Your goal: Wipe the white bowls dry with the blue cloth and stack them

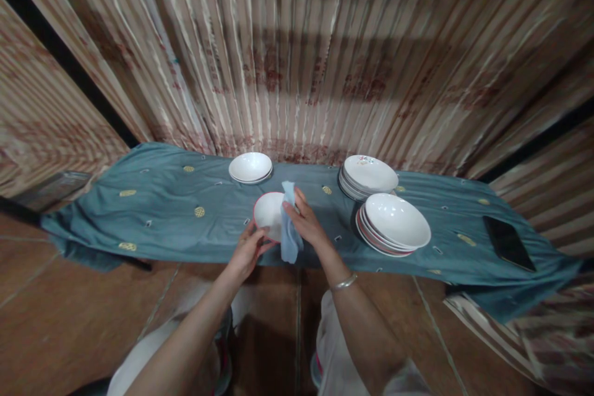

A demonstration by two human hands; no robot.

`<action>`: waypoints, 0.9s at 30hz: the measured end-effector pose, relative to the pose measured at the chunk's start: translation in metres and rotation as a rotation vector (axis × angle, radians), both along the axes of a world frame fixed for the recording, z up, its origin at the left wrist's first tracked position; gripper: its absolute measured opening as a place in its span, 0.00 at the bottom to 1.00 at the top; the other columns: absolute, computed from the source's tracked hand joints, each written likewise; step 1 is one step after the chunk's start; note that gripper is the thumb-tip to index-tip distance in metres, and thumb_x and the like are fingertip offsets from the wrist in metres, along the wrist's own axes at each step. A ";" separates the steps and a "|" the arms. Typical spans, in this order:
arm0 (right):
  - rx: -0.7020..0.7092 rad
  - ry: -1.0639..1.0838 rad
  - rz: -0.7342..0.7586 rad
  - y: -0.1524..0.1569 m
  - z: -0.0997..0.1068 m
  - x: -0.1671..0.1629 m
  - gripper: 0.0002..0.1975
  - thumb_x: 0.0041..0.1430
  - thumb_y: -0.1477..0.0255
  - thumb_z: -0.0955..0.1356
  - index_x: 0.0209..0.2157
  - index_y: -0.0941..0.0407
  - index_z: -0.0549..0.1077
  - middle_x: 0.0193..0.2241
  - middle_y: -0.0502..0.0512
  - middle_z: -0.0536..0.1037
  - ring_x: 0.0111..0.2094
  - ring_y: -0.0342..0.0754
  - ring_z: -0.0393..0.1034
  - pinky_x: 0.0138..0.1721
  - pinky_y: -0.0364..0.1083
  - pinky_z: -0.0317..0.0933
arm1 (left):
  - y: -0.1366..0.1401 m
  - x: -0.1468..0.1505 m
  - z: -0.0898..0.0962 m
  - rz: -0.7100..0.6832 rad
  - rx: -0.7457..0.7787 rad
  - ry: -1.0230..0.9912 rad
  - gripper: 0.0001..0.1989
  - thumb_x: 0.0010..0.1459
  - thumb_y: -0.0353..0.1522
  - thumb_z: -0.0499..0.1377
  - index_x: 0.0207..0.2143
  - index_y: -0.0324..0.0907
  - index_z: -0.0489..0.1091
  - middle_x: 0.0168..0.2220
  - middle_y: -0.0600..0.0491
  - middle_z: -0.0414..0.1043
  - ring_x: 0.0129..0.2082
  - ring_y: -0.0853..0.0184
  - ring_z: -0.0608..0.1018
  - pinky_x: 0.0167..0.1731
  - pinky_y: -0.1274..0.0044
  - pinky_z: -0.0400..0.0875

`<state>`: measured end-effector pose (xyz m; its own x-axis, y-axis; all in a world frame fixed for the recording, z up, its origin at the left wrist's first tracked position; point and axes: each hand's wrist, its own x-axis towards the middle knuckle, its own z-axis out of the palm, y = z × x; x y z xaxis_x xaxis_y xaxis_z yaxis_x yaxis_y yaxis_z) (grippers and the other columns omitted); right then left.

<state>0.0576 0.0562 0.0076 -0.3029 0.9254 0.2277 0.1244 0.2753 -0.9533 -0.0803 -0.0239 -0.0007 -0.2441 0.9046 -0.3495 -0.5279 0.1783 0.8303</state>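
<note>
A white bowl with a red rim (268, 213) is tilted up over the front half of the table. My left hand (250, 246) grips its lower left edge, thumb on the inside. In my right hand (304, 218) is a light blue cloth (290, 235), which lies over the bowl's right side and hangs down past its rim. The cloth hides the right part of the bowl. Behind the bowl, to the left, sits a small stack of white bowls (250, 167).
On the right stand a stack of white plates (370, 174) with a floral mark and a stack of white bowls (398, 221). A black phone (509, 243) lies near the right end of the green tablecloth (171, 223). Pleated curtains (288, 62) hang behind the table.
</note>
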 end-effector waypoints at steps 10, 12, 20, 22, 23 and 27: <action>0.324 -0.543 0.115 -0.005 -0.012 0.023 0.19 0.59 0.71 0.66 0.53 0.55 0.70 0.56 0.60 0.69 0.56 0.51 0.64 0.57 0.50 0.57 | 0.000 -0.001 0.001 -0.012 0.007 -0.046 0.24 0.47 0.25 0.63 0.48 0.42 0.64 0.33 0.53 0.77 0.29 0.65 0.80 0.32 0.69 0.79; 0.301 -0.587 0.172 -0.003 -0.014 0.021 0.18 0.58 0.74 0.67 0.51 0.55 0.71 0.55 0.60 0.69 0.53 0.50 0.66 0.54 0.49 0.59 | 0.000 -0.001 0.002 -0.017 0.017 -0.030 0.33 0.46 0.24 0.64 0.55 0.45 0.59 0.32 0.55 0.77 0.29 0.66 0.80 0.33 0.69 0.78; 0.303 -0.920 0.227 0.002 -0.006 0.008 0.14 0.55 0.82 0.64 0.42 0.58 0.75 0.49 0.61 0.72 0.53 0.51 0.66 0.53 0.48 0.59 | -0.002 -0.002 -0.001 -0.073 0.043 0.005 0.46 0.43 0.24 0.66 0.63 0.50 0.51 0.28 0.57 0.76 0.29 0.67 0.79 0.35 0.70 0.78; 0.252 -1.002 0.126 0.002 -0.002 0.005 0.15 0.56 0.83 0.61 0.41 0.59 0.75 0.49 0.63 0.72 0.50 0.52 0.68 0.51 0.47 0.61 | -0.002 -0.003 -0.003 -0.072 0.042 -0.001 0.46 0.42 0.25 0.67 0.62 0.49 0.53 0.29 0.56 0.77 0.30 0.67 0.79 0.36 0.70 0.78; 0.238 -1.014 0.075 0.002 -0.001 0.003 0.16 0.56 0.83 0.60 0.41 0.59 0.74 0.49 0.64 0.71 0.49 0.52 0.69 0.50 0.47 0.62 | -0.001 -0.003 -0.003 -0.074 0.042 -0.005 0.46 0.42 0.25 0.67 0.62 0.49 0.53 0.30 0.56 0.77 0.31 0.66 0.79 0.36 0.70 0.78; 0.273 -0.865 -0.016 0.007 -0.006 -0.004 0.18 0.59 0.80 0.59 0.49 0.62 0.70 0.56 0.67 0.64 0.53 0.52 0.65 0.54 0.49 0.60 | -0.001 -0.005 -0.005 -0.080 0.031 -0.006 0.46 0.42 0.26 0.67 0.63 0.48 0.52 0.29 0.56 0.77 0.31 0.67 0.79 0.37 0.70 0.77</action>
